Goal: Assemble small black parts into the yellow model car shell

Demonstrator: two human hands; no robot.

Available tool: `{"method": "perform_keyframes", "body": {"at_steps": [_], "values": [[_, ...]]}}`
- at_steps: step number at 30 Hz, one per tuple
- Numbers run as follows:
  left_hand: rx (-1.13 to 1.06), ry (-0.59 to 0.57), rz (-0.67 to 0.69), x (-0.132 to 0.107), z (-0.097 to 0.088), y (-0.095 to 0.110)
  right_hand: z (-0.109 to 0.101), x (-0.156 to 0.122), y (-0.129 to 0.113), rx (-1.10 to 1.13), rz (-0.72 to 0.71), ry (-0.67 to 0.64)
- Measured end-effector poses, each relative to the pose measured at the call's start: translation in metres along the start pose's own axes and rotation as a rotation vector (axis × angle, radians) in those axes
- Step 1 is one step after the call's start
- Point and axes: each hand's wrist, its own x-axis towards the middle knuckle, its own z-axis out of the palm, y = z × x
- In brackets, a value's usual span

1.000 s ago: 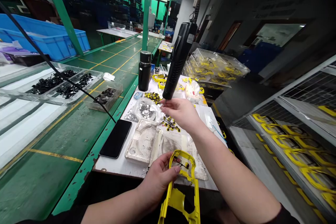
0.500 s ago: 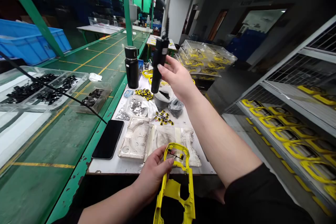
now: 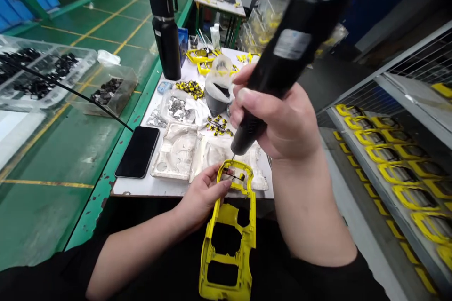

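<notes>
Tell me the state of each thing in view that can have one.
Yellow plastic housing, held off the table
Left hand, gripping the housing
Electric screwdriver, tilted, bit down at the housing
Right hand, gripping the screwdriver
Smartphone, lying flat, screen dark
Black bottle, upright, lid on

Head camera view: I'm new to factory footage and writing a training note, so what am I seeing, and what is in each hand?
This picture comes from a camera worn on a person's head, looking down at their bare hands. The right hand grips a black electric screwdriver, its tip just above a yellow plastic frame. The left hand holds that frame, which has a thin dark wire across its top end. On the white-topped workbench lie a black smartphone and a bag of small silver parts. A black bottle stands behind them. A shelf on the right holds more yellow frames.
</notes>
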Motion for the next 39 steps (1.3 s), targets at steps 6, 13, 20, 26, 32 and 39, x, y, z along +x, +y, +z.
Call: {"method": "perform_keyframes", "body": {"at_steps": [6,13,20,26,32,39], "values": [[0.04,0.005,0.004,0.0,0.003,0.003,0.007,-0.037,0.017,0.067,-0.133,0.291],[0.055,0.009,0.013,0.0,0.003,0.004,0.011,-0.044,0.035,0.129,-0.186,0.336],[0.063,-0.004,0.012,-0.002,0.003,0.003,0.011,-0.045,0.041,0.104,-0.11,0.344],[0.048,-0.012,-0.008,-0.002,0.003,0.004,0.008,-0.045,0.044,0.102,-0.106,0.304],[0.06,-0.008,-0.005,-0.001,0.002,0.004,0.008,-0.046,0.046,0.061,-0.064,0.318],[0.075,0.014,-0.006,-0.002,0.003,0.006,0.008,-0.046,0.049,0.089,-0.073,0.243]]}}
